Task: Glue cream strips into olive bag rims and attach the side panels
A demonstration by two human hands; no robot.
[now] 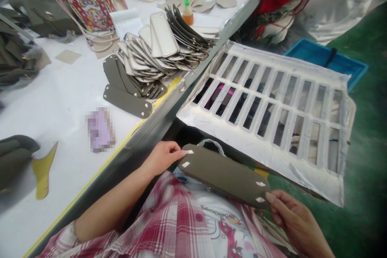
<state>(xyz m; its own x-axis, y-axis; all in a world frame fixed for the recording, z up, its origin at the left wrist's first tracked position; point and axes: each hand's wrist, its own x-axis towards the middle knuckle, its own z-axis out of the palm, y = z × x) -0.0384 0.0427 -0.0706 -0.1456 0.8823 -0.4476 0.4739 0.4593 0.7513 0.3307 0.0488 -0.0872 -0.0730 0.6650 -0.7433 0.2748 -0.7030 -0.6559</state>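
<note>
Stretched between my two hands is a long olive-grey panel with rounded ends and two small whitish tabs near each end. My left hand pinches its left end beside the upper tab. At the other end my right hand grips the edge, thumb on top and fingers mostly underneath. The panel is held over my lap, tilted down to the right. On the table to the left lies a heap of similar panels, some pale side up and some dark. One dark panel lies at the front of that heap.
A white slotted rack stands close on the right, with a blue tray behind it. The table edge has yellow tape. Bottles with green tips, a yellow tool and a blurred purple item are on the table.
</note>
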